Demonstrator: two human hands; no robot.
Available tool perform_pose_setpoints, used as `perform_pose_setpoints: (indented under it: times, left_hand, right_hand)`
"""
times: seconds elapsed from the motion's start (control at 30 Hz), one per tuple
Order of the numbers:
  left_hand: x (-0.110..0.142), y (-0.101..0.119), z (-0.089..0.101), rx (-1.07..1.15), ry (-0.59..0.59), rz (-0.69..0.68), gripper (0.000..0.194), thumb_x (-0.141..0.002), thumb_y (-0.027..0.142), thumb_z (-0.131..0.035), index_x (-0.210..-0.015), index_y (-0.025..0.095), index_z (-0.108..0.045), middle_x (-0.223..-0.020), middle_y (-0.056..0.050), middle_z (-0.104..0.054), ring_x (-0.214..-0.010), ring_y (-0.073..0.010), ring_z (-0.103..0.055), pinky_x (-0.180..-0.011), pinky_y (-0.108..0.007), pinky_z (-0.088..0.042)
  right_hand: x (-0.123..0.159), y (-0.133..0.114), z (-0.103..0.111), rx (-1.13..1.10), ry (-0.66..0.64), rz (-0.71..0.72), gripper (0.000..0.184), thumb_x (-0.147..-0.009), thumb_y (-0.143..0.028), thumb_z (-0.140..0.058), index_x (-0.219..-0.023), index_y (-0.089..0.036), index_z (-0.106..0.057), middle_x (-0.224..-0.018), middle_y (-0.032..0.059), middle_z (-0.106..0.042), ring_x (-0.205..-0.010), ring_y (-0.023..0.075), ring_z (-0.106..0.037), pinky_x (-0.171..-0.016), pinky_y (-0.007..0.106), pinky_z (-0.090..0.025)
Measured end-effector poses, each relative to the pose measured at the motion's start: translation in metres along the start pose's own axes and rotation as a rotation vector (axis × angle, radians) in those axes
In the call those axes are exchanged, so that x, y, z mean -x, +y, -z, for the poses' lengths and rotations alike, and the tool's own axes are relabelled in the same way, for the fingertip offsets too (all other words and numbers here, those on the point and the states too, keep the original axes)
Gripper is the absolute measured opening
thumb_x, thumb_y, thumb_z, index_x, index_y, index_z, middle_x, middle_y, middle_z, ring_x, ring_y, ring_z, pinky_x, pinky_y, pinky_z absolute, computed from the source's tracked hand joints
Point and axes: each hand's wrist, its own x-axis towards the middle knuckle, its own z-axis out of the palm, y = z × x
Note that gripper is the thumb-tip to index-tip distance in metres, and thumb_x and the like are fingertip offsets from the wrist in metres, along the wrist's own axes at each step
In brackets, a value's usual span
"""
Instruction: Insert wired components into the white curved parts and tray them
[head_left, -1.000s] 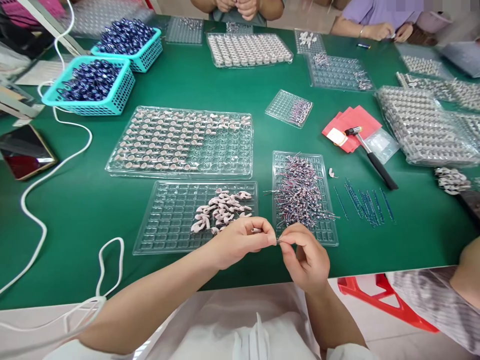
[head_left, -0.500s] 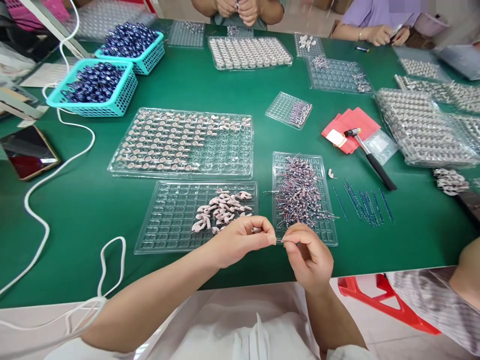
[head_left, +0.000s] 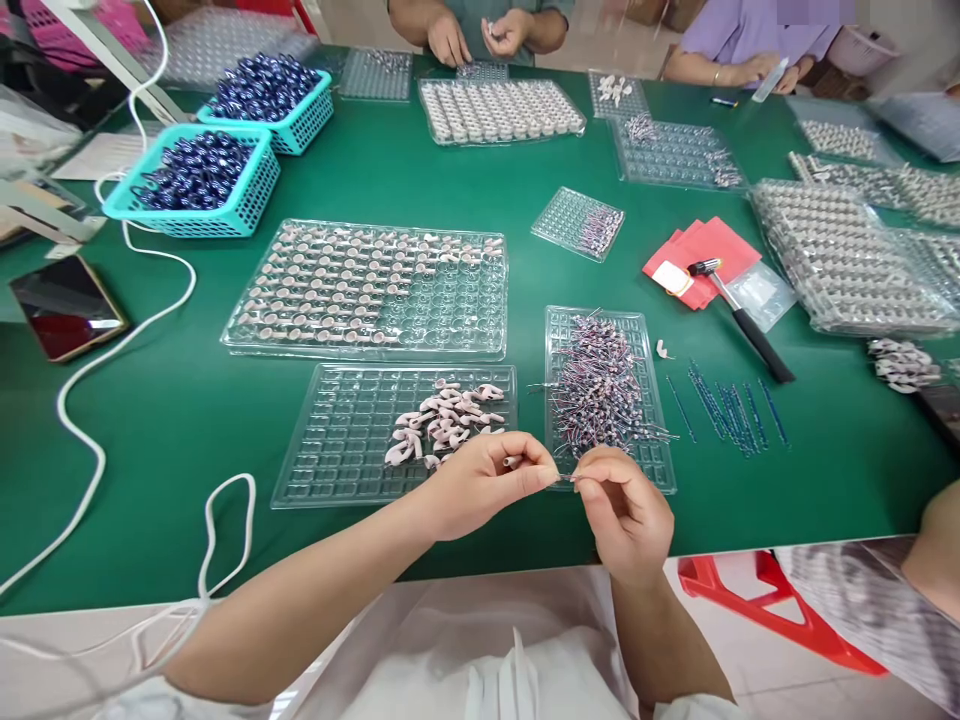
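Above the table's near edge, my left hand [head_left: 484,487] and my right hand [head_left: 628,510] pinch a thin wire [head_left: 567,478] stretched between their fingertips. A small pale tube end [head_left: 512,461] pokes out among my left fingers; the rest of it is hidden. Just behind my left hand, pale earbud-like shells [head_left: 442,418] lie heaped on a clear tray [head_left: 322,440]. Beyond my right hand is a pile of small parts with fine wires [head_left: 600,380], on another clear tray [head_left: 658,468].
Farther back lies a partly filled blister tray [head_left: 442,310]. Blue baskets [head_left: 244,205] of dark shiny parts stand left, near a phone [head_left: 69,308] and white cable [head_left: 97,445]. Right are blue strips [head_left: 724,410], a hammer [head_left: 750,330], red packets [head_left: 701,260] and stacked trays [head_left: 840,260]. Co-workers sit opposite.
Both my hands have shifted slightly right, still pinching the wire. Across the table, a co-worker's hands have moved apart, one lowering to a small tray.
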Motion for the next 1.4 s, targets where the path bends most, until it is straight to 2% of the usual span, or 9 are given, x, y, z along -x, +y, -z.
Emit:
perform_pose_setpoints:
  times: [0.07, 0.17, 0.3, 0.4, 0.5, 0.63, 0.77, 1.07, 1.4]
  left_hand:
    - [0.001, -0.001, 0.002, -0.004, -0.006, 0.004, 0.021, -0.087, 0.031, -0.060, -0.100, 0.015, -0.064, -0.075, 0.003, -0.043, -0.066, -0.0116, -0.038, -0.062, -0.026, -0.033]
    - [0.001, -0.006, 0.005, 0.005, -0.035, 0.000, 0.036, -0.087, 0.023, -0.051, -0.122, 0.017, -0.059, -0.084, 0.001, -0.044, -0.067, -0.0116, -0.039, -0.062, -0.026, -0.035]
    - [0.000, -0.013, 0.003, -0.059, -0.007, -0.018, 0.041, -0.094, 0.024, -0.043, -0.132, 0.015, -0.056, -0.089, -0.001, -0.045, -0.065, -0.0108, -0.040, -0.062, -0.027, -0.038]
    - [-0.001, -0.017, -0.002, -0.171, 0.040, -0.081, 0.040, -0.098, 0.030, -0.043, -0.132, 0.016, -0.059, -0.092, -0.004, -0.054, -0.066, -0.0111, -0.047, -0.063, -0.027, -0.043]
    - [-0.002, -0.020, -0.005, -0.297, 0.111, -0.136, 0.037, -0.098, 0.027, -0.046, -0.129, 0.018, -0.062, -0.094, -0.005, -0.062, -0.065, -0.0111, -0.054, -0.064, -0.027, -0.049]
    - [-0.003, -0.022, -0.007, -0.372, 0.177, -0.172, 0.035, -0.096, 0.022, -0.049, -0.126, 0.015, -0.065, -0.091, -0.006, -0.066, -0.062, -0.0110, -0.057, -0.064, -0.027, -0.052]
    - [-0.003, -0.021, -0.007, -0.403, 0.186, -0.191, 0.035, -0.095, 0.022, -0.049, -0.124, 0.013, -0.066, -0.093, -0.008, -0.067, -0.062, -0.0115, -0.059, -0.064, -0.027, -0.054]
    - [-0.002, -0.021, -0.005, -0.434, 0.184, -0.223, 0.033, -0.096, 0.021, -0.050, -0.123, 0.017, -0.067, -0.092, -0.006, -0.068, -0.063, -0.0115, -0.059, -0.065, -0.026, -0.054]
    - [-0.004, -0.025, -0.003, -0.518, 0.182, -0.347, 0.033, -0.096, 0.014, -0.049, -0.124, 0.013, -0.066, -0.090, -0.008, -0.069, -0.070, -0.0140, -0.062, -0.071, -0.029, -0.053]
  right_hand:
    - [0.000, 0.001, 0.001, 0.000, 0.027, -0.012, 0.013, -0.090, -0.012, -0.057, -0.093, -0.022, -0.064, -0.081, 0.0036, -0.064, -0.078, 0.0182, -0.062, -0.068, 0.034, -0.052]
    - [0.001, 0.004, 0.001, -0.008, 0.068, -0.018, 0.014, -0.090, -0.011, -0.058, -0.094, -0.022, -0.065, -0.082, 0.0038, -0.064, -0.078, 0.0182, -0.061, -0.067, 0.034, -0.051]
    - [0.002, 0.006, 0.001, -0.004, 0.095, -0.015, 0.014, -0.090, -0.010, -0.058, -0.094, -0.022, -0.065, -0.082, 0.0039, -0.063, -0.080, 0.0181, -0.061, -0.068, 0.033, -0.051]
    - [0.002, 0.005, 0.000, 0.013, 0.070, -0.019, 0.014, -0.090, -0.011, -0.058, -0.094, -0.023, -0.064, -0.083, 0.0037, -0.063, -0.080, 0.0182, -0.061, -0.069, 0.034, -0.051]
    - [0.000, 0.004, -0.001, 0.037, 0.053, 0.011, 0.017, -0.089, -0.009, -0.058, -0.096, -0.023, -0.064, -0.083, 0.0033, -0.064, -0.079, 0.0181, -0.061, -0.069, 0.034, -0.051]
    - [-0.001, 0.004, -0.002, 0.072, 0.066, 0.050, 0.021, -0.088, -0.006, -0.059, -0.098, -0.024, -0.065, -0.083, 0.0028, -0.065, -0.078, 0.0178, -0.062, -0.068, 0.034, -0.050]
    - [-0.001, 0.004, -0.003, 0.114, 0.068, 0.046, 0.020, -0.088, -0.007, -0.059, -0.097, -0.024, -0.065, -0.082, 0.0028, -0.064, -0.077, 0.0175, -0.061, -0.068, 0.034, -0.051]
    - [-0.001, 0.004, -0.004, 0.150, 0.063, 0.015, 0.015, -0.090, -0.010, -0.058, -0.095, -0.024, -0.063, -0.082, 0.0032, -0.064, -0.076, 0.0176, -0.061, -0.068, 0.035, -0.051]
    - [-0.002, 0.004, -0.004, 0.161, 0.040, 0.001, 0.018, -0.088, -0.007, -0.059, -0.093, -0.024, -0.064, -0.083, 0.0016, -0.064, -0.077, 0.0165, -0.061, -0.070, 0.033, -0.050]
